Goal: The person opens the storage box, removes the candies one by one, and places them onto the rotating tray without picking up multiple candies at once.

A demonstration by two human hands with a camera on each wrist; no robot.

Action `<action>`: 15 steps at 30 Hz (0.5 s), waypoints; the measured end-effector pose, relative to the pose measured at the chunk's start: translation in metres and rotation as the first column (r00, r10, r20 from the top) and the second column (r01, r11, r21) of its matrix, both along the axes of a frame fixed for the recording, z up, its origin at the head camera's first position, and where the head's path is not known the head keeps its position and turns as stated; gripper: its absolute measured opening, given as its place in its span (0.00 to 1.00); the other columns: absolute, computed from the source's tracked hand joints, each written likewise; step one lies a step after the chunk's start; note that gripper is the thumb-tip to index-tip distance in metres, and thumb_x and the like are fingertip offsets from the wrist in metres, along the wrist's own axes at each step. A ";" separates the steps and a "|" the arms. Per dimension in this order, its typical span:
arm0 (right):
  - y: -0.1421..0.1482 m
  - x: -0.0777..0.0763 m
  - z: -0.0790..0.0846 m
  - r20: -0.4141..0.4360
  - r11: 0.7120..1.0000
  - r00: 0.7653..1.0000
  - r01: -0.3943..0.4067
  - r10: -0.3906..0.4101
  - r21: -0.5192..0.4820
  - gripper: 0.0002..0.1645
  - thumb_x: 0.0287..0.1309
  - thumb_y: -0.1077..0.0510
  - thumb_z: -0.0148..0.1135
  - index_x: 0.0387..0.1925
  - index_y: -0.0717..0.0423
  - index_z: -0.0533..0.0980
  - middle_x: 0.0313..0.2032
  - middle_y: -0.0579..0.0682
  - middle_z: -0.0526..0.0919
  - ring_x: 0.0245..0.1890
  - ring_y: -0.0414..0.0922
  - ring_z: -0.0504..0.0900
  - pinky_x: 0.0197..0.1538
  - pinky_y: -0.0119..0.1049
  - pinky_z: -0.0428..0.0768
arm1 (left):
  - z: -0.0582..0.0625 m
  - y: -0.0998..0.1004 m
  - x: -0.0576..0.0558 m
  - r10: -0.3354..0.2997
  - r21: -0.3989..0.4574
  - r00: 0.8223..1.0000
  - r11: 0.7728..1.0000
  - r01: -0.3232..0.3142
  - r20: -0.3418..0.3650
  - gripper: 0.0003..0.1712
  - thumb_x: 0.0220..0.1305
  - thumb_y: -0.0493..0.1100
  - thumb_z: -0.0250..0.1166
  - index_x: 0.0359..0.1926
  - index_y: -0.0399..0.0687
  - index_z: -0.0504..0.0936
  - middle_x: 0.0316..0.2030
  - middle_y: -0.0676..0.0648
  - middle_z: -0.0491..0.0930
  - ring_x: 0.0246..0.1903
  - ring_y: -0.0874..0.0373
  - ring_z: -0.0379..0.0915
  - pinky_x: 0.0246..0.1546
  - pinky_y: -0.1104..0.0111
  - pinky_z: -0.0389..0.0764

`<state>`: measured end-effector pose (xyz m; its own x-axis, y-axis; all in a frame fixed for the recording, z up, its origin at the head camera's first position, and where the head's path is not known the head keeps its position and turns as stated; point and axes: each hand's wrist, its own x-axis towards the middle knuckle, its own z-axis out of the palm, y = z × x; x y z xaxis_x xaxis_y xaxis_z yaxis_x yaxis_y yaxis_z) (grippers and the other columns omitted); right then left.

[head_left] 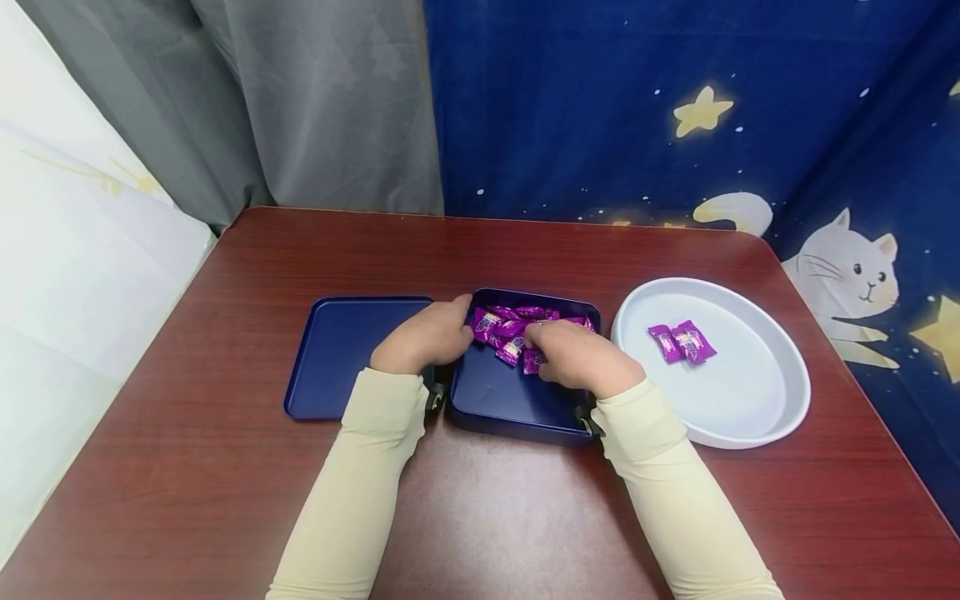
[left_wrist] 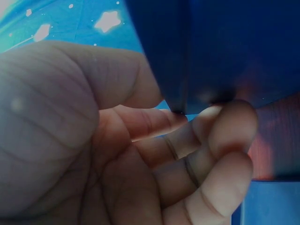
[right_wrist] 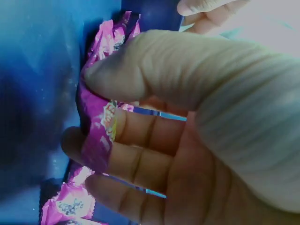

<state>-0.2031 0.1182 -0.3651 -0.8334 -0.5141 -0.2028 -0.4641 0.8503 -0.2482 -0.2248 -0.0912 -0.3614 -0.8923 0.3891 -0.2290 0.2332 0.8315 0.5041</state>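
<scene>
Several purple-wrapped candies lie heaped toward the far side of a dark blue rectangular box. My left hand grips the box by its left wall; in the left wrist view, the thumb is against the blue side and the curled fingers reach under its lower edge. Inside the box is my right hand, pinching one purple candy between thumb and fingers. More candies lie just beyond those fingertips in the right wrist view.
To the right stands a round white tray with two purple candies in it. A flat blue lid lies left of the box, partly behind the left hand. All sit on a reddish-brown table, with curtains behind.
</scene>
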 end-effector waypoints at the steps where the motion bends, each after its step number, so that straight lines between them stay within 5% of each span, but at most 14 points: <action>1: 0.001 0.000 0.000 -0.006 1.000 1.000 -0.006 0.006 0.001 0.11 0.50 0.62 0.65 0.38 0.55 0.76 0.26 0.48 0.75 0.29 0.45 0.72 0.35 0.38 0.76 | 0.000 0.000 0.000 -0.001 0.003 1.000 1.000 0.001 -0.002 0.35 0.68 0.42 0.48 0.72 0.39 0.48 0.69 0.39 0.57 0.65 0.48 0.54 0.65 0.52 0.60; 15: 0.006 0.001 0.005 -0.078 1.000 0.997 0.004 -0.005 -0.016 0.15 0.49 0.59 0.67 0.39 0.54 0.73 0.31 0.49 0.75 0.33 0.46 0.72 0.40 0.42 0.77 | -0.001 0.001 0.001 -0.001 0.008 1.000 1.000 0.001 -0.023 0.35 0.67 0.41 0.49 0.72 0.38 0.48 0.69 0.39 0.57 0.65 0.48 0.53 0.65 0.52 0.59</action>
<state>-0.2024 0.1240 -0.3605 -0.8486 -0.5130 -0.1288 -0.4789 0.8486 -0.2250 -0.2241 -0.0900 -0.3622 -0.8968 0.3919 -0.2055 0.2457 0.8272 0.5053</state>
